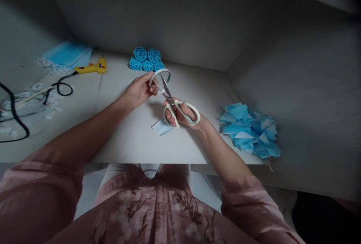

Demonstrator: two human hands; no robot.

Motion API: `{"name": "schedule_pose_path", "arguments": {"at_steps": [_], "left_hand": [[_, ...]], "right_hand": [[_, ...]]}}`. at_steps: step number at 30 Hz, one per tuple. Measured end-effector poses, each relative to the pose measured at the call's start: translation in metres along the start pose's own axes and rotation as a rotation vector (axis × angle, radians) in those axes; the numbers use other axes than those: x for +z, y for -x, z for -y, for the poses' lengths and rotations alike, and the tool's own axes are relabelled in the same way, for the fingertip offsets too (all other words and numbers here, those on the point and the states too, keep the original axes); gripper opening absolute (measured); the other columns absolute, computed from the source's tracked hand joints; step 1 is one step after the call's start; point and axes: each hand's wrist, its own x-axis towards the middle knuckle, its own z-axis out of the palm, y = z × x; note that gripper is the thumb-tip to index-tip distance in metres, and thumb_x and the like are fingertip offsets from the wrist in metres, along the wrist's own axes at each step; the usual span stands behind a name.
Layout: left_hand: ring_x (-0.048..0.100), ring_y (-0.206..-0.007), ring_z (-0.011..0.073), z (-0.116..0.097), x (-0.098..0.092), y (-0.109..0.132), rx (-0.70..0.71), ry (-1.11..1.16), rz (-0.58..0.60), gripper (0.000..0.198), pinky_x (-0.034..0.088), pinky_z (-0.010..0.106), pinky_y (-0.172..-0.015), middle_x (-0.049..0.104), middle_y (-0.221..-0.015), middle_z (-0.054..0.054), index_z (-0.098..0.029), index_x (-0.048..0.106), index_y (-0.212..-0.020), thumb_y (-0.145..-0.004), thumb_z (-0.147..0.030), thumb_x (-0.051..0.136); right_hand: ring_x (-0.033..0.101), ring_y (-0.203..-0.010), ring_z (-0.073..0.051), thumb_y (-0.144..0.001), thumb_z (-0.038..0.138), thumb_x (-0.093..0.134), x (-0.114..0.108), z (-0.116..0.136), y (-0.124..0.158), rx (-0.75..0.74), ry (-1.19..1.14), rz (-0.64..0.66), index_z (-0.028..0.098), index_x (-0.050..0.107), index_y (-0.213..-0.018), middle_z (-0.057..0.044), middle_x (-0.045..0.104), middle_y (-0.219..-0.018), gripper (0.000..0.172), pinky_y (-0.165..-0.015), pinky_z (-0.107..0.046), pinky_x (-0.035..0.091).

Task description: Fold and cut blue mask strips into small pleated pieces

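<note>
My right hand [184,115] is closed through the cream handles of a pair of scissors [175,104], blades pointing up and away. My left hand [138,90] pinches a pale curved strip or ring [161,75] held just above the table, and the scissor blades meet it at its lower edge. A small light blue scrap [161,126] lies on the white table [124,131] under the scissors.
Several blue paper roses [146,59] sit at the back. A yellow glue gun [93,67] with a black cord [60,88] lies at the left, near blue face masks [66,56]. A heap of blue cut pieces [249,129] is at the right edge.
</note>
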Motion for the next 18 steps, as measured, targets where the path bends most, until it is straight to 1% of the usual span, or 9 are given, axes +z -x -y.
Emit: {"name": "schedule_pose_path", "arguments": {"at_steps": [3,7,13,18], "left_hand": [[0.054,-0.048,0.0112,0.001,0.000,-0.001,0.000,-0.009,0.002,0.052,0.050,0.024,-0.056,0.050,-0.051,-0.004,-0.019,0.061,-0.070,-0.105,-0.057,0.067],[0.053,-0.048,0.0104,0.006,-0.002,-0.002,0.004,-0.008,0.052,0.054,0.050,0.025,-0.056,0.056,-0.055,-0.002,-0.018,0.064,-0.070,-0.103,-0.060,0.068],[0.062,-0.057,0.0142,0.013,-0.006,-0.004,-0.007,-0.050,0.114,0.050,0.053,0.029,-0.063,0.067,-0.067,0.002,-0.017,0.069,-0.074,-0.103,-0.058,0.068],[0.064,-0.060,0.0154,0.016,-0.007,-0.003,-0.011,-0.078,0.173,0.047,0.053,0.030,-0.065,0.069,-0.068,0.003,-0.017,0.070,-0.075,-0.103,-0.055,0.068]], "right_hand": [[0.061,-0.063,-0.011,-0.084,0.086,0.074,-0.001,-0.001,0.000,0.030,-0.014,-0.017,0.020,0.063,-0.124,0.001,0.068,-0.084,0.078,-0.055,-0.024,0.053],[0.062,-0.062,-0.011,-0.084,0.086,0.074,-0.004,-0.002,-0.001,0.024,-0.023,-0.014,0.020,0.063,-0.129,0.002,0.068,-0.083,0.081,-0.055,-0.024,0.054],[0.063,-0.063,-0.011,-0.084,0.085,0.075,-0.005,-0.004,-0.001,0.024,-0.053,-0.016,0.020,0.065,-0.125,0.001,0.068,-0.085,0.078,-0.056,-0.024,0.056],[0.064,-0.067,-0.012,-0.083,0.084,0.076,-0.002,-0.003,-0.002,0.018,-0.067,-0.021,0.020,0.064,-0.127,0.000,0.069,-0.088,0.079,-0.062,-0.026,0.059]]}}
